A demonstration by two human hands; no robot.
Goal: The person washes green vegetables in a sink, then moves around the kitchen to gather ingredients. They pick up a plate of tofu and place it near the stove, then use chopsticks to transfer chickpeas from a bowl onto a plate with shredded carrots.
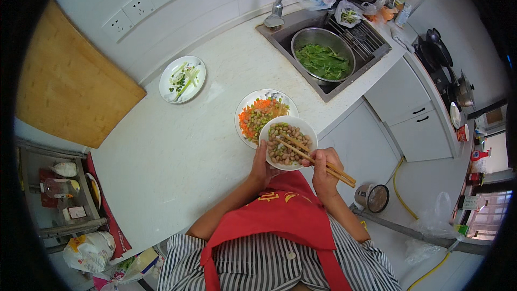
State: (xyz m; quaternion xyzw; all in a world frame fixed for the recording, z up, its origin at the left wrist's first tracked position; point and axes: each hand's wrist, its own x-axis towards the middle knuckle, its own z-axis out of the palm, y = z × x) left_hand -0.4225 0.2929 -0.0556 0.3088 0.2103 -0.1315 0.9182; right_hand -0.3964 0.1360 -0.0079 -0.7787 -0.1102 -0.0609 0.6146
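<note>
My left hand holds a white bowl by its left side, above the near edge of a patterned plate. Inside the bowl are peanuts mixed with green beans. A pair of wooden chopsticks is gripped in my right hand, their tips down among the peanuts. Diced carrot, green beans, peanuts and pale brown shreds lie on the patterned plate. Farther left, a white plate carries cut spring onion.
A metal basin of leafy greens stands in the sink under a faucet. A wooden cutting board leans at the left. A small bin is on the floor at the right.
</note>
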